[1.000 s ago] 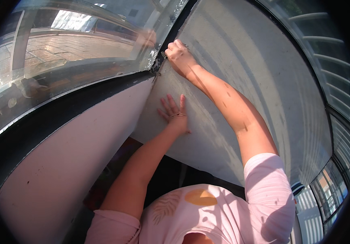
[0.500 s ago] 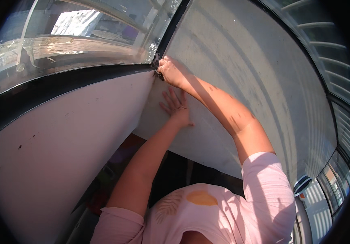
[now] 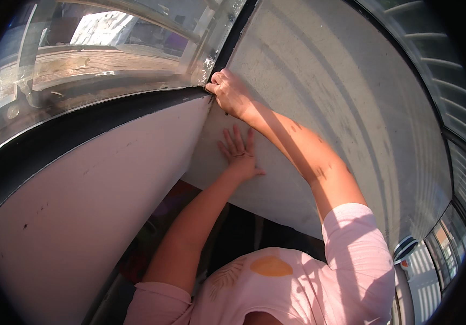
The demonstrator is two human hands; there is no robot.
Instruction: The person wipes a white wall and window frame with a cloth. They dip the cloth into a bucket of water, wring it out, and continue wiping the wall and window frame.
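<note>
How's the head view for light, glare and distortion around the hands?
Head view: hard sunlight, with the right hand and left hand sharp; the right arm throws a shadow on the grey wall; glare on the window; fisheye bends the black sill.

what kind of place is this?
Probably a room corner at a window, indoors. The left hand lies flat on a pale wall; the right hand presses into the corner by the dark window frame. The glass shows sunlit paving outside.
</note>
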